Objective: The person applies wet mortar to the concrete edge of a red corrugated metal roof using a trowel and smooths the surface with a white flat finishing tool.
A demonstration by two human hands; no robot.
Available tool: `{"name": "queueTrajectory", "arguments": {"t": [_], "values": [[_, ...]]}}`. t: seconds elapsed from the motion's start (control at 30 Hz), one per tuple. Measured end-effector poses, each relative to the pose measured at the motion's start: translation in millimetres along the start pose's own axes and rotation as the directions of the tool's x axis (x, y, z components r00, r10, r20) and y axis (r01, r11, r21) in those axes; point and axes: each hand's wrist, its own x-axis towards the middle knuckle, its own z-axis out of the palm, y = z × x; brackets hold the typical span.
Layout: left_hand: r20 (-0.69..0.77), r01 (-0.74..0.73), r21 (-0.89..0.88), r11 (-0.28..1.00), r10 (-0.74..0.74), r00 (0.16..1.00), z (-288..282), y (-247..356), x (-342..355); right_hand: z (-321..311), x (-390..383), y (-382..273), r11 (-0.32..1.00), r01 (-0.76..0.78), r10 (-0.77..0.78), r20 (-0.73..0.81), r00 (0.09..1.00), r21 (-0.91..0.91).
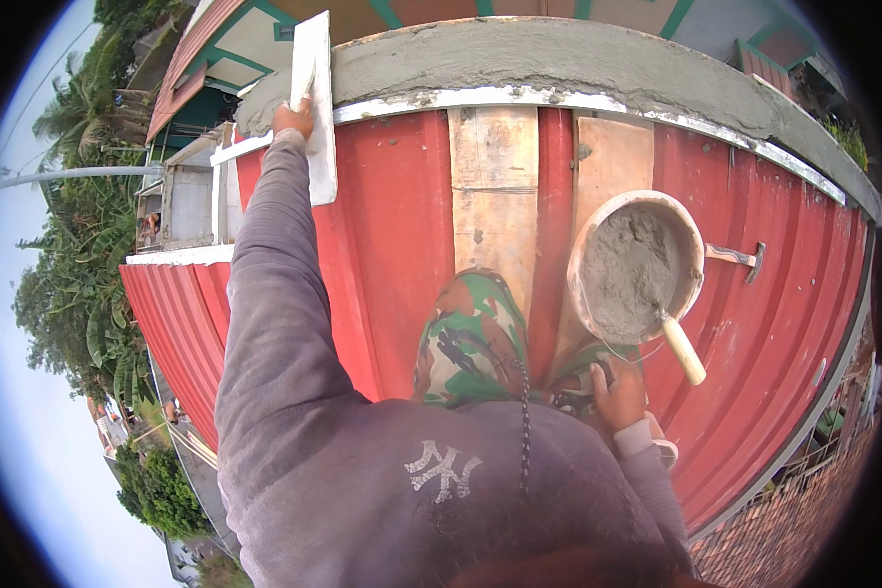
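My left hand [295, 119] reaches far forward and is closed round the handle of a long white plastering float [321, 162]. The float lies against the left part of a wall top coated in wet grey mortar [519, 57]. My right hand [621, 394] rests by my right knee, its fingers stretched out and holding nothing that I can see. Just ahead of it stands a round bucket [580, 284] with grey mortar [632, 265] inside. A trowel's pale wooden handle [684, 351] sticks out over the bucket's near right rim; its blade is mostly hidden in the mortar.
I crouch on a red corrugated metal roof [392, 216]. Two wooden boards [495, 186] lie across it before me. A hammer [753, 261] lies right of the bucket. A white strip [402, 106] edges the mortared wall. Trees and a drop are at the left, roof tiles [784, 519] lower right.
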Motion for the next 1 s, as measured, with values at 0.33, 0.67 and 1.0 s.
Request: {"name": "queueTrajectory", "arguments": {"t": [0.33, 0.67, 1.0], "values": [[0.062, -0.036, -0.022, 0.999, 0.038, 0.997, 13.1, 15.7, 0.7, 4.9, 7.8, -6.0, 0.995, 0.077, -0.079, -0.037, 0.996, -0.069], [0.117, -0.075, -0.186, 0.980, 0.098, 0.988, 32.8, 96.2, -34.7, 3.2, 11.0, -5.8, 0.996, 0.080, -0.079, -0.045, 0.996, 0.037], [0.240, -0.119, -0.290, 0.950, 0.192, 0.951, 25.5, 254.0, -130.7, 0.3, 6.1, -6.4, 0.998, 0.036, -0.033, -0.048, 0.998, 0.058]]}}
